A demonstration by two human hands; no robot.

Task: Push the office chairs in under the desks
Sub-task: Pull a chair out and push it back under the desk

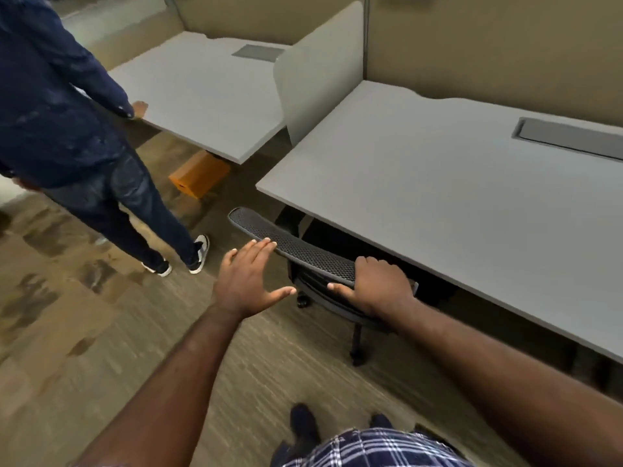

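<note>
Gripping the mesh chair back (303, 249) with my right hand (379, 286), I kept my left hand (247, 281) spread flat beside its top edge, the seat mostly hidden under the near desk (438, 183).

The chair (303, 251) sat tucked partly under the near desk (438, 183) at 1 o'clock, the second desk (202, 96) beyond at 11, a box (199, 175) beneath it
</note>
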